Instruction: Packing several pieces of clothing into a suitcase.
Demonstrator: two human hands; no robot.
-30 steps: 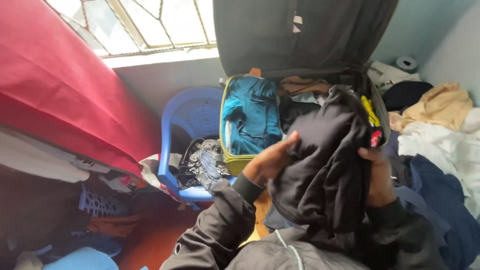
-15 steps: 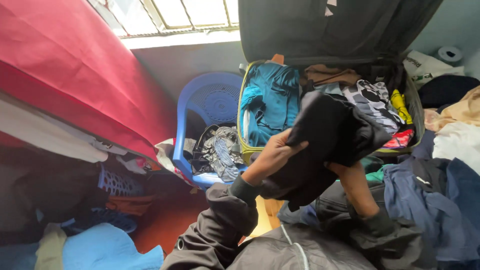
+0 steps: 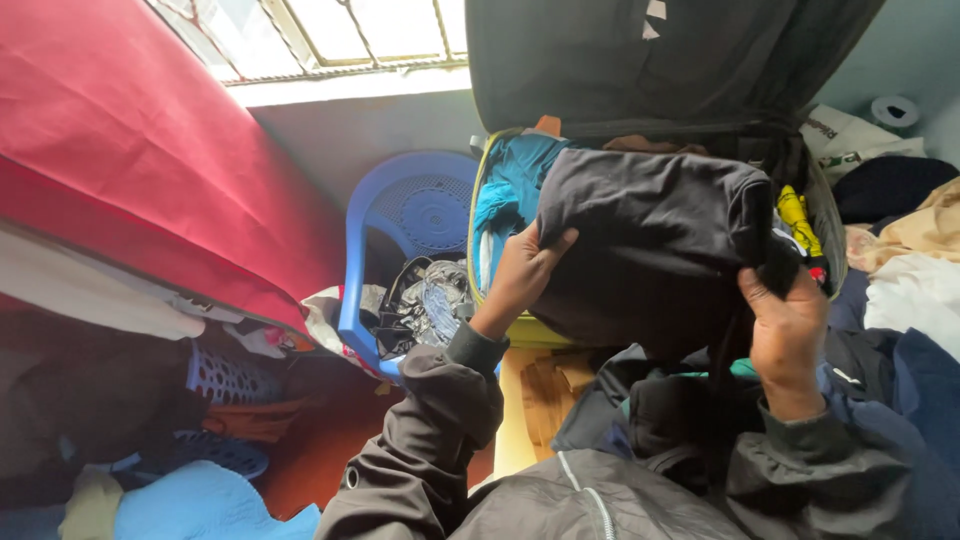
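Your left hand (image 3: pixel 518 272) grips the left edge of a folded dark garment (image 3: pixel 650 235), thumb on top and fingers tucked beneath it. Your right hand (image 3: pixel 790 335) is closed on the garment's lower right corner, fingers curled over the cloth. The garment is held flat across the open suitcase (image 3: pixel 500 325), covering most of what lies inside. A teal garment (image 3: pixel 510 180) shows in the suitcase just left of it, and a yellow item (image 3: pixel 795 215) peeks out at its right edge. The suitcase lid (image 3: pixel 650 60) stands upright behind. Left of the suitcase is a blue plastic chair (image 3: pixel 420 210) with crumpled grey clothing (image 3: pixel 425 305) on its seat. A red cloth (image 3: pixel 150 150) fills the left side. More clothes (image 3: pixel 900 260) are heaped to the right.
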